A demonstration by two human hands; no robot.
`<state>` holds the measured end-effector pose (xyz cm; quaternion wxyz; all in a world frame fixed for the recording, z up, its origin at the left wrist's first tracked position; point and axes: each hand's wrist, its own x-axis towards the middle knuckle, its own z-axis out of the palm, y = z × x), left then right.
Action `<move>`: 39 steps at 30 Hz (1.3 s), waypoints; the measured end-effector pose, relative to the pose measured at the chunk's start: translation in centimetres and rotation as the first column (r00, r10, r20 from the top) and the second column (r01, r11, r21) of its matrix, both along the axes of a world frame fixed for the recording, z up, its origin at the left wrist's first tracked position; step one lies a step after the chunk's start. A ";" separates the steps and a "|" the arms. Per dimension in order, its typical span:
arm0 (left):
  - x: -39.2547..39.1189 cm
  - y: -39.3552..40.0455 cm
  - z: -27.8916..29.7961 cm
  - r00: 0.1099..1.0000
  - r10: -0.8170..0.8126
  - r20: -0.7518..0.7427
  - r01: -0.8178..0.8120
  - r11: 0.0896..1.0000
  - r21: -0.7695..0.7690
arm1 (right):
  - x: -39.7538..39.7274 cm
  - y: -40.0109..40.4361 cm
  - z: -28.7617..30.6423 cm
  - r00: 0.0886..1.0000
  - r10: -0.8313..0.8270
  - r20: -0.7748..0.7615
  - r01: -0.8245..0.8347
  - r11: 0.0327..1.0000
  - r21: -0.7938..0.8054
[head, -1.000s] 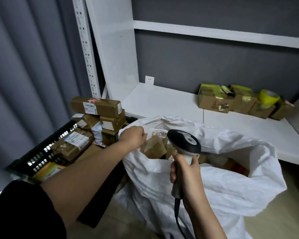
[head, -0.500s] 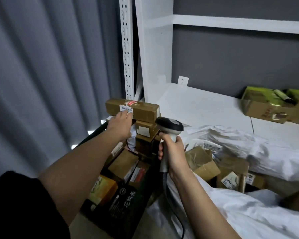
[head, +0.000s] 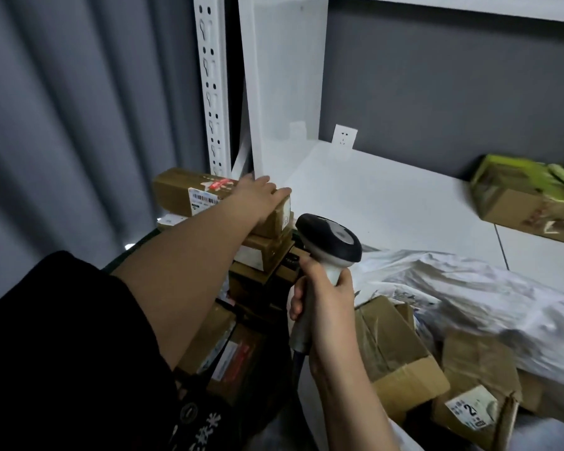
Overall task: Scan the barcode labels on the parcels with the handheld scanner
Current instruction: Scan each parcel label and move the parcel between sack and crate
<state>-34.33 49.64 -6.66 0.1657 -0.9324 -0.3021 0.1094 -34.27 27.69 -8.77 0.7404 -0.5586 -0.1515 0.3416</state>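
Left hand [head: 258, 198]: my fingers lie flat on the top parcel [head: 209, 196] of the stack.
Right hand [head: 323, 301]: clenched round the scanner [head: 328, 242].
Risk: pressing could topple the stack; my wrist may shade its barcode label [head: 204, 198].

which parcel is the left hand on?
The long brown box on top of the stack by the shelf post, with a white barcode label on its side. The left hand rests flat on its right end; other parcels are untouched.

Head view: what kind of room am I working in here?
Likely a parcel sorting or storage room: taped brown cardboard parcels with barcode labels are stacked at left, more spill from a white woven sack, and white metal shelving lines the grey wall. The right hand grips a handheld scanner.
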 end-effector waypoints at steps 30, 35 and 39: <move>-27.3 -35.4 7.2 0.359 -0.616 0.701 0.362 0.784 0.504 | -12.0 -23.8 9.5 0.861 0.460 -0.219 -0.375 0.863 0.339; -27.1 -37.2 10.7 0.372 -0.084 0.924 0.154 0.988 0.027 | -11.6 -24.9 9.6 0.938 0.215 -0.271 -0.150 0.958 0.243; -27.5 -36.1 13.1 -0.219 0.675 0.704 0.256 0.736 -0.627 | -11.3 -25.9 9.9 0.974 0.137 -0.179 -0.099 0.974 0.206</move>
